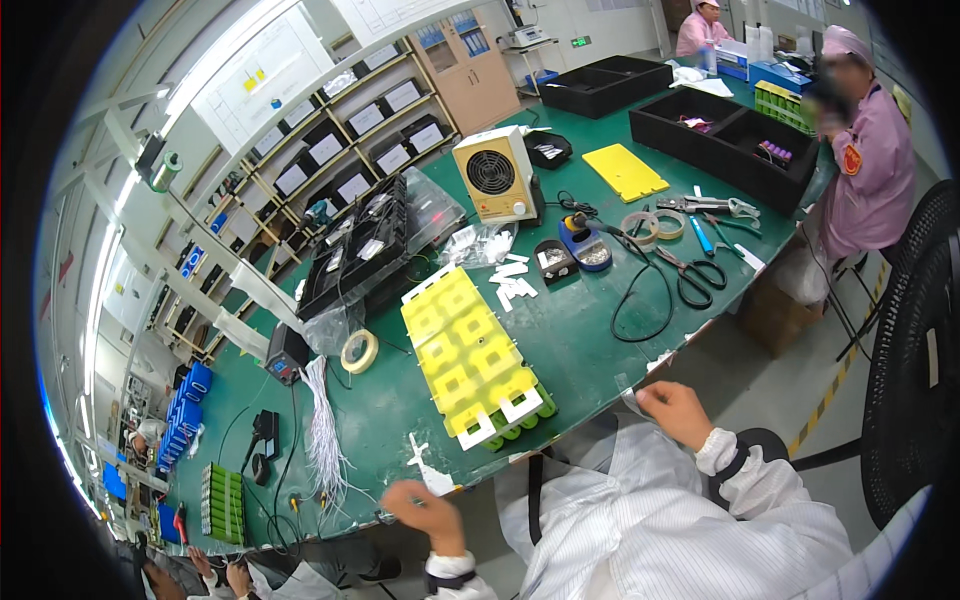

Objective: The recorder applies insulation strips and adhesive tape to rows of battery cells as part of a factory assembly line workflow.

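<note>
My right hand [677,413] is at the table's near edge, thumb and fingers pinched on a small strip of clear tape [628,394]. Farther left, my left hand [427,514] hangs by the same edge, its fingers bent and blurred; whether it holds anything does not show. Between and beyond the hands lies a battery pack [470,350] of green cells, its top covered by a translucent yellow sheet with white strips at both ends. A torn piece of white sheet [433,478] lies just beyond my left hand.
Right of the pack are scissors [693,277], tape rolls [640,227], a soldering iron stand [586,245] and white strips [514,286]. A fan unit [493,175] stands behind. White wires [322,430] and another green cell pack [223,503] lie left. A co-worker [868,170] is at the right.
</note>
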Motion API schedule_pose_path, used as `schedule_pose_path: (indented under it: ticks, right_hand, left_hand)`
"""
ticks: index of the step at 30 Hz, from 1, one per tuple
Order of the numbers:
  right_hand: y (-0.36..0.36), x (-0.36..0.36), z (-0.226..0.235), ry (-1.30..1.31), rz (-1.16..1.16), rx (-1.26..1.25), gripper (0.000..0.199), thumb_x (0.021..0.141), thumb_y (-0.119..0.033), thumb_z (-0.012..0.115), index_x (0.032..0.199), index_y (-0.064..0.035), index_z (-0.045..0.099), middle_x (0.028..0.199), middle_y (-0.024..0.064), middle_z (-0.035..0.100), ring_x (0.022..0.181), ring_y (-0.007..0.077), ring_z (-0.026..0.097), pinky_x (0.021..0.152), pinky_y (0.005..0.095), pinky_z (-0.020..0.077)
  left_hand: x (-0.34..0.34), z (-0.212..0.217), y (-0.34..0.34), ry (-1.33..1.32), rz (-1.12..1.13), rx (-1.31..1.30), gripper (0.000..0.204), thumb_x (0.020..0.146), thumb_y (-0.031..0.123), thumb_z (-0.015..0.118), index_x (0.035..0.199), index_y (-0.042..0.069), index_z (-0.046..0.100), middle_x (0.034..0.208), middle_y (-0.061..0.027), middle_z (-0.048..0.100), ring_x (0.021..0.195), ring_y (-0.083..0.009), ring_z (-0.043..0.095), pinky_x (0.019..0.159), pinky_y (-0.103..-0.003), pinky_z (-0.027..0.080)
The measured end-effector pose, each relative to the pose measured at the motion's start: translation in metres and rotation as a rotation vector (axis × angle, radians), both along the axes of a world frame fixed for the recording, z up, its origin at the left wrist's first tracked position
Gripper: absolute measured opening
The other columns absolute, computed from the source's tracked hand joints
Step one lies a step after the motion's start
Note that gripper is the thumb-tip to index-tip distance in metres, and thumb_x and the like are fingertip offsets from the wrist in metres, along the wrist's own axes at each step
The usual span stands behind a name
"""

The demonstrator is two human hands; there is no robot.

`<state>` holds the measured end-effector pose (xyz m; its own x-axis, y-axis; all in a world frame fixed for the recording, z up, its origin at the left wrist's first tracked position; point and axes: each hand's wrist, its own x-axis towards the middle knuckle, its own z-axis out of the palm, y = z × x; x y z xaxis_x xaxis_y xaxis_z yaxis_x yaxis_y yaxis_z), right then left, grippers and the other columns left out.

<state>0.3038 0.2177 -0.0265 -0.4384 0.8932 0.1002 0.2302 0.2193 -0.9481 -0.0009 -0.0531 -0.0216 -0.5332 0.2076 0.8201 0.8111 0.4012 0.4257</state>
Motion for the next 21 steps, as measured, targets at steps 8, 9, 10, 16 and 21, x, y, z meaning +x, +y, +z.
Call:
schedule_pose_path:
  ticks: [8,9,10,16,21]
  right_hand:
    - [-0.014,-0.023,0.014,-0.27,0.032,0.004,0.036,0.09,-0.032,0.065,0.087,0.0034,0.07,0.071,0.0146,0.069,0.062,0.0266,0.066,0.062,0.0351,0.0509]
    - [-0.012,-0.023,0.011,-0.225,0.027,-0.028,0.036,0.091,-0.03,0.064,0.085,0.0048,0.07,0.068,0.013,0.069,0.06,0.0251,0.065,0.062,0.0342,0.051]
    - [-0.011,-0.021,0.008,-0.239,0.028,-0.03,0.036,0.091,-0.03,0.064,0.085,0.0048,0.07,0.068,0.013,0.069,0.06,0.0251,0.065,0.062,0.0342,0.051]
    - [0.003,-0.021,0.019,0.155,0.098,-0.778,0.03,0.095,-0.026,0.061,0.087,0.0026,0.067,0.068,0.0032,0.063,0.061,0.0132,0.06,0.059,0.0311,0.048]
    - [0.026,-0.023,0.04,0.344,0.013,-1.332,0.015,0.097,-0.018,0.059,0.09,-0.0053,0.061,0.077,-0.0007,0.062,0.06,0.0093,0.052,0.068,0.0309,0.0462]
  left_hand:
    - [0.15,0.016,0.133,0.034,-0.788,-0.503,0.051,0.076,0.013,0.069,0.125,0.002,0.059,0.134,-0.0112,0.056,0.119,-0.0258,0.054,0.1,-0.042,0.039]
    - [0.155,0.008,0.143,0.021,-0.792,-0.497,0.051,0.076,0.013,0.069,0.125,0.002,0.059,0.134,-0.0112,0.056,0.119,-0.0258,0.054,0.1,-0.042,0.039]
    - [0.157,-0.002,0.152,0.046,-0.728,-0.568,0.054,0.077,0.014,0.068,0.128,0.001,0.057,0.136,-0.0111,0.054,0.121,-0.0261,0.052,0.101,-0.042,0.039]
    - [0.151,-0.035,0.168,0.249,-0.57,-0.633,0.049,0.083,0.02,0.062,0.13,0.005,0.059,0.136,-0.0084,0.056,0.119,-0.0224,0.053,0.102,-0.04,0.039]
    - [0.147,-0.035,0.174,0.257,-0.583,-0.573,0.047,0.081,0.02,0.063,0.126,0.007,0.063,0.129,-0.0058,0.061,0.113,-0.0209,0.054,0.102,-0.04,0.037]
